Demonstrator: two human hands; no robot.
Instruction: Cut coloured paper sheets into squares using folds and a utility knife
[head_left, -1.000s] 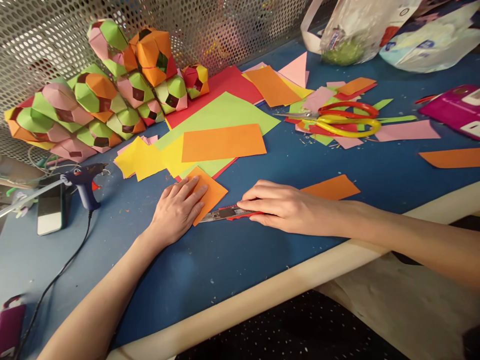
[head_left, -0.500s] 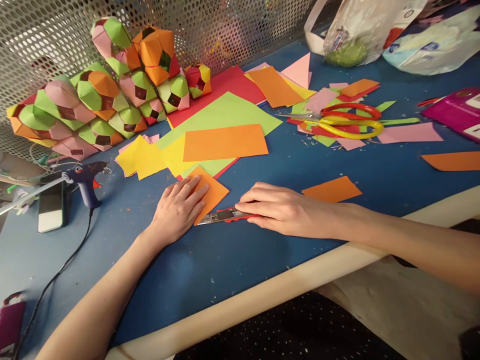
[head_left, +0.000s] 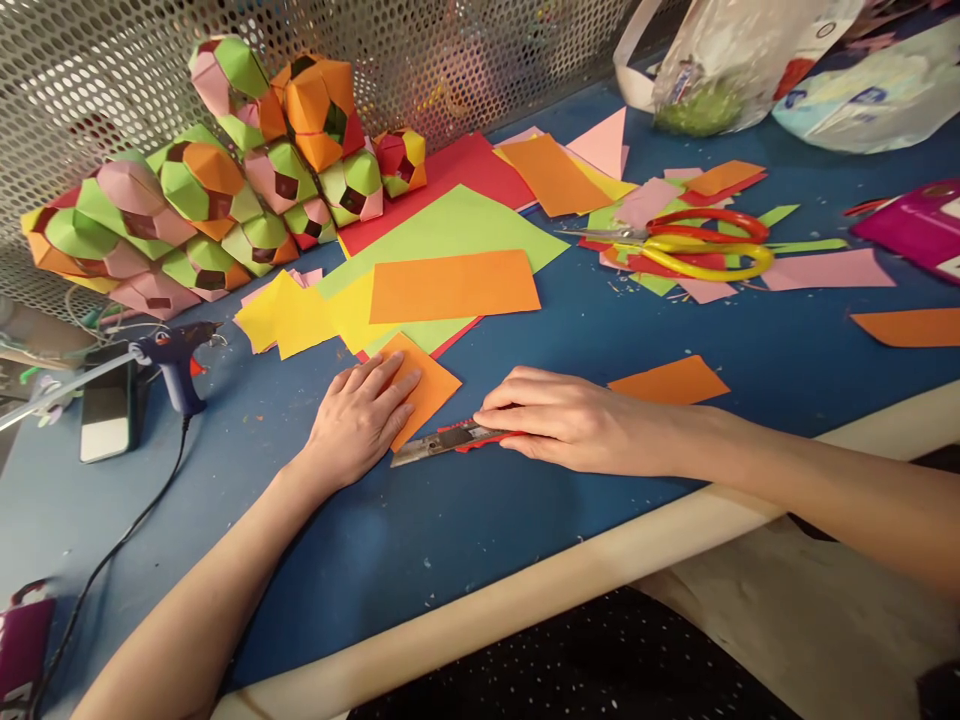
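My left hand [head_left: 361, 415] lies flat with its fingers stretched over a piece of orange paper [head_left: 431, 382], pressing it to the blue table [head_left: 480, 540]. In my right hand [head_left: 559, 418] is a red utility knife [head_left: 457, 437], its blade pointing left. The blade lies just below the lower edge of the orange paper, its tip near my left fingertips. Behind my hands an orange strip [head_left: 457, 285] rests on green paper [head_left: 461, 225] and yellow paper [head_left: 296, 315]. Another orange piece [head_left: 670, 380] lies just beyond my right wrist.
Folded paper units [head_left: 210, 190] are stacked against a perforated metal panel [head_left: 465, 70]. A glue gun [head_left: 178, 365] with its cord and a phone [head_left: 109, 410] are at left. Scissors [head_left: 705, 250] lie on paper scraps at right, near plastic bags [head_left: 874, 90] and a magenta packet [head_left: 915, 228].
The knife blade has come away from the orange paper's lower edge, toward me, showing more of the blade. My left hand stays in place on the paper. The view has shifted slightly.
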